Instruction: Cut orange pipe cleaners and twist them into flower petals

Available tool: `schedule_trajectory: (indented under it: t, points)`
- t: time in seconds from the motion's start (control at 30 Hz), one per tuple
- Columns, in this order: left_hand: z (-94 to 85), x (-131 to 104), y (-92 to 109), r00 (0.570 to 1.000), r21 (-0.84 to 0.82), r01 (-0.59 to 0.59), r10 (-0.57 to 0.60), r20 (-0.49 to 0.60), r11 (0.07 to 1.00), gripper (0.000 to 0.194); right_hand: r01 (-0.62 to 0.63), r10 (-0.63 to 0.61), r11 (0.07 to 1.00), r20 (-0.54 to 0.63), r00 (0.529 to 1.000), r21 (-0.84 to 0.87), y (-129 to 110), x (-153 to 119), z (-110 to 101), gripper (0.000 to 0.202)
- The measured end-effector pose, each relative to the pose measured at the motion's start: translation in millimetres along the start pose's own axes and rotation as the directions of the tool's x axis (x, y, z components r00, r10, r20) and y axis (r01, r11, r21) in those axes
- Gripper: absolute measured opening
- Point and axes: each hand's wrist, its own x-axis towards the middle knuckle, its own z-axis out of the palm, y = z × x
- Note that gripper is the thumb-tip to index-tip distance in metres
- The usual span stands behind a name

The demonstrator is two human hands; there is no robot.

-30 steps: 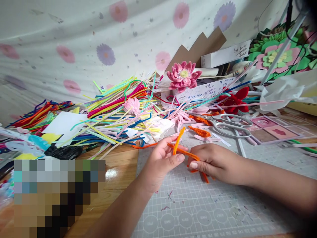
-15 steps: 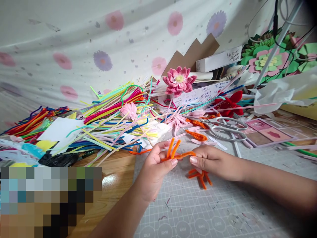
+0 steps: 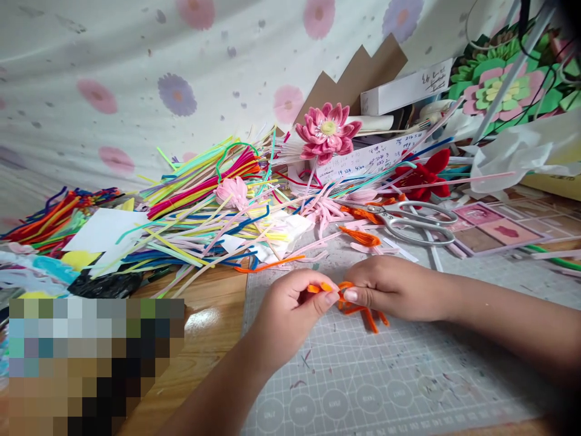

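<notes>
Over the grey cutting mat (image 3: 327,363), my left hand (image 3: 297,312) pinches an orange pipe cleaner (image 3: 321,287) between thumb and index finger. My right hand (image 3: 385,290) grips the other part of it, its thumbtip close beside the left one. Where the two grips meet, the fingers hide part of the bent piece. Several short orange pipe cleaner pieces (image 3: 373,321) stick out just below my right hand, on or slightly above the mat. A folded orange loop, petal-like (image 3: 361,236), lies on the mat behind my hands.
Silver scissors (image 3: 420,221) lie behind my right hand, beside a pink palette (image 3: 494,227). A large heap of coloured pipe cleaners (image 3: 204,206) spreads at the left. A pink fuzzy flower (image 3: 327,130) and a red one (image 3: 426,175) stand at the back. A white sheet (image 3: 106,236) lies left.
My hands have come together, the left moving right toward the right one. The upright orange ends have folded down between my fingers. The view has shifted slightly.
</notes>
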Motion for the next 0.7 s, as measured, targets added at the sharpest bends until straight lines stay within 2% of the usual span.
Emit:
schedule_trajectory:
  t: [0.23,0.37,0.43,0.5,0.57,0.7]
  points:
    - [0.0,-3,1,0.994,-0.234,-0.082,0.095,0.045,0.969,0.004,0.011,-0.017,0.991,-0.043,0.999,-0.136,0,3,-1,0.039]
    - [2.0,-6,-1,0.989,-0.325,-0.149,0.146,-0.034,0.934,0.004,0.016,-0.028,0.989,-0.072,0.997,-0.15,-2,2,-1,0.036]
    - [2.7,-6,-1,0.977,-0.414,-0.211,0.178,-0.118,0.885,0.004,0.056,-0.058,0.998,-0.063,0.996,-0.042,-1,2,1,0.035]
    - [2.5,-4,1,0.965,-0.511,-0.252,0.17,-0.201,0.822,0.004,0.106,-0.102,0.985,-0.037,0.994,0.136,-1,2,3,0.037]
    - [1.1,-2,4,0.959,-0.588,-0.249,0.111,-0.26,0.77,0.003,0.133,-0.132,0.944,-0.025,0.991,0.302,0,3,6,0.039]
    - [-2.2,2,8,0.952,-0.665,-0.223,0.012,-0.306,0.713,0.006,0.11,-0.121,0.858,-0.011,0.993,0.502,-1,3,9,0.041]
